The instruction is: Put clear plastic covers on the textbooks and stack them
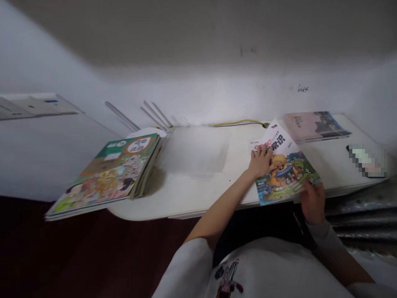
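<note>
A paperback book with a white top and a colourful cartoon cover lies tilted over the front edge of the white desk. My left hand rests on its cover at the left, fingers spread. At the lower right corner, my right hand holds the book, with the thumb near the cover and the other fingers partly hidden. Just behind it lies a thin pile of books with a pinkish-grey cover.
A stack of books with a green and orange cover overhangs the desk's left end. Behind it stands a white router with several antennas. A yellow cable runs along the wall. A phone with a blurred screen lies right on the desk.
</note>
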`<act>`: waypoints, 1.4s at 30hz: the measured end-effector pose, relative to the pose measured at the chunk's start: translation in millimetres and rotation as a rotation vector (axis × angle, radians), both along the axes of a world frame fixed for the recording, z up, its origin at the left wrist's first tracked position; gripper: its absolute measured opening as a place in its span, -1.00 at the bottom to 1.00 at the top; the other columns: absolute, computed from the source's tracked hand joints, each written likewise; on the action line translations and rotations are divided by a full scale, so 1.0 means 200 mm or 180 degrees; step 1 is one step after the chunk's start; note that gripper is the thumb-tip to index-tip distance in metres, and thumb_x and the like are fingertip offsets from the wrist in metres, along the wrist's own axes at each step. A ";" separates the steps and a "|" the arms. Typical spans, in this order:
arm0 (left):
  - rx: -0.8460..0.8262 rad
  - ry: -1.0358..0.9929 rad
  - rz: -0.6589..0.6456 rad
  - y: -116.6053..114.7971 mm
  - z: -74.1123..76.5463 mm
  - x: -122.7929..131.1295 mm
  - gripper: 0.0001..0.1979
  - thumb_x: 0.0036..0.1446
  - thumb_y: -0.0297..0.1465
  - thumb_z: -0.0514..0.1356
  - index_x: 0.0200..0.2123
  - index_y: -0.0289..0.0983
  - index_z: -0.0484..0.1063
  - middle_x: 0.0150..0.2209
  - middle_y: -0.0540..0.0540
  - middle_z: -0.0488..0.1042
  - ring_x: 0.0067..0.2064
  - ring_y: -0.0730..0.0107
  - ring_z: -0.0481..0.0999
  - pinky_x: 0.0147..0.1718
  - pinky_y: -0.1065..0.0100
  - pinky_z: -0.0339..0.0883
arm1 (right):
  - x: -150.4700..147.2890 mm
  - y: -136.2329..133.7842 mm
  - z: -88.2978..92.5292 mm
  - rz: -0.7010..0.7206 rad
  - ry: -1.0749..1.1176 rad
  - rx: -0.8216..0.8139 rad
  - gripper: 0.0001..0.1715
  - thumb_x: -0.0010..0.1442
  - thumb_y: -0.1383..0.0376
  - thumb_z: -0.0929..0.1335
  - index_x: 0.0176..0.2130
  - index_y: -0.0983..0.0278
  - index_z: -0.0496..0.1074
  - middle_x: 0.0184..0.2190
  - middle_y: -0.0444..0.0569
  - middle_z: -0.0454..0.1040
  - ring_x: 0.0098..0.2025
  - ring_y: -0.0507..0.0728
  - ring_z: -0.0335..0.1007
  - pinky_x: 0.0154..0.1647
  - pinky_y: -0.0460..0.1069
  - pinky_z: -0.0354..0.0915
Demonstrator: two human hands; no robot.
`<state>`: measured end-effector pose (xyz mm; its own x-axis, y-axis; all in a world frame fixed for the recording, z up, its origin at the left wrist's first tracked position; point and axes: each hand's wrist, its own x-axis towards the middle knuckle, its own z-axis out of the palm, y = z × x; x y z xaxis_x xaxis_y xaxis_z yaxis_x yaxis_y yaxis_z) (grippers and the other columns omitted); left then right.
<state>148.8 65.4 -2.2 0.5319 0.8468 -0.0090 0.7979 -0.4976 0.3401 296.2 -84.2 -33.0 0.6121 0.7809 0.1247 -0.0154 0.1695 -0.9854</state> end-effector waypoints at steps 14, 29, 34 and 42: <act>-0.0246 -0.0464 0.1027 0.48 0.04 -0.10 -0.46 0.19 -0.06 0.04 0.11 -0.28 0.27 0.04 -0.30 0.43 0.07 0.10 0.41 -0.02 0.20 0.25 | 0.37 0.11 -0.05 0.0134 -0.1885 -0.0639 -0.57 0.10 0.04 0.30 -0.15 0.25 0.47 -0.22 0.05 0.56 -0.18 0.20 0.48 -0.06 0.13 0.36; -0.0606 -0.1781 0.1275 0.15 0.03 -0.69 -0.60 -0.15 -0.10 0.30 -0.74 -0.21 0.26 -0.74 0.03 0.24 -0.64 0.47 0.17 -0.61 0.39 -0.06 | 0.48 0.77 0.20 0.1956 -0.1403 -0.0764 -0.63 -0.27 0.09 0.51 -0.52 0.30 0.45 -0.57 -0.07 0.49 -0.46 0.10 0.40 -0.30 0.06 0.33; -0.1158 -0.2458 0.1289 0.14 0.00 -0.69 -0.61 -0.12 -0.09 0.27 -0.64 -0.25 0.24 -0.67 0.09 0.23 -0.59 0.54 0.18 -0.54 0.44 0.05 | 0.54 0.76 0.35 0.2695 -0.1145 -0.0760 -0.58 -0.09 -0.04 0.43 -0.49 0.27 0.53 -0.44 0.01 0.57 -0.33 0.15 0.49 -0.18 0.10 0.37; -0.1223 -0.2934 0.1295 0.09 -0.07 -0.72 -0.62 -0.10 -0.09 0.27 -0.57 -0.27 0.25 -0.64 0.11 0.21 -0.59 0.59 0.13 -0.57 0.47 0.04 | 0.25 1.00 0.62 0.4311 -0.2229 -0.0615 -0.71 -0.11 0.14 0.46 -0.35 0.25 0.59 -0.17 0.02 0.57 -0.24 0.13 0.47 -0.25 0.03 0.37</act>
<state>3.8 82.6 -15.3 0.1490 0.9875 -0.0518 0.2360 0.0154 0.9716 345.4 115.6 90.2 -0.6846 0.7233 -0.0900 0.4136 0.2838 -0.8651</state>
